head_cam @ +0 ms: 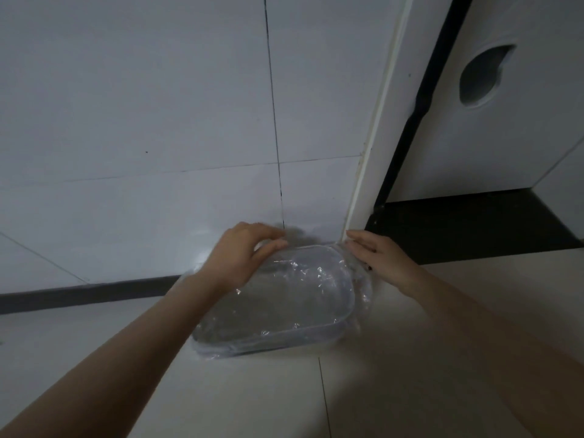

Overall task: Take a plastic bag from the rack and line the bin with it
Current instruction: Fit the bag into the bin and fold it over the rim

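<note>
I see the left hand (235,256) pinching the clear plastic bag (284,298) over the bin (344,317) rim (far edge), right hand (377,259) fingers pressed flat on it.

Worn on the head, looking forward and steeply down from close above the bin (275,311) on the floor (410,374). Faces the tiled wall (142,121), doorway (474,222) at right. Only one view.

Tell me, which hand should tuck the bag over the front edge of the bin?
Probably the left hand. It lies over the bin opening on the clear bag, nearer the front rim. The right hand is at the far right corner by the wall.
</note>
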The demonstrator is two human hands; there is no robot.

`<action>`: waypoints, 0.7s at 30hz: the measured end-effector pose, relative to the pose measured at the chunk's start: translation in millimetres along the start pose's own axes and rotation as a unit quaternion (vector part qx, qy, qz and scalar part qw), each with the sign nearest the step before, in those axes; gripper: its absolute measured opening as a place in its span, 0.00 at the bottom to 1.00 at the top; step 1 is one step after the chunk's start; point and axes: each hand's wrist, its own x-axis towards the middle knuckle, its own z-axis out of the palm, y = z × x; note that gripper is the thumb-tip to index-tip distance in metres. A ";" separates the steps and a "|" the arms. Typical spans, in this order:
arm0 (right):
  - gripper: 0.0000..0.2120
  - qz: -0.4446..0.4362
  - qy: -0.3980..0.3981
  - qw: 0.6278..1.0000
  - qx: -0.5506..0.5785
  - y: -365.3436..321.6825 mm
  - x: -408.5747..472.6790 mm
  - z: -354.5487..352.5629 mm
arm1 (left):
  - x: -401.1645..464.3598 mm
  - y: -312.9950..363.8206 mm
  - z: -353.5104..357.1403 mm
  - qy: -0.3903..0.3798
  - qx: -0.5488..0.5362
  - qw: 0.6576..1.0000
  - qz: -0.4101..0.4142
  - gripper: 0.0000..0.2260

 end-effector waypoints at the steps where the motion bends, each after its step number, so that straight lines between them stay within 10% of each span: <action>1: 0.22 0.017 -0.006 1.000 0.016 0.9 1.5 0.6 | 12.7 3.0 4.1 -0.034 -0.023 0.999 -0.015 0.14; 10: 0.08 0.011 0.054 0.992 0.116 7.5 11.9 12.1 | 35.8 -17.8 19.7 -0.160 -0.079 0.982 -0.067 0.09; 21: 0.09 0.054 0.080 0.978 0.183 24.1 27.4 33.6 | 45.9 -33.4 46.3 0.006 -0.113 0.985 -0.129 0.11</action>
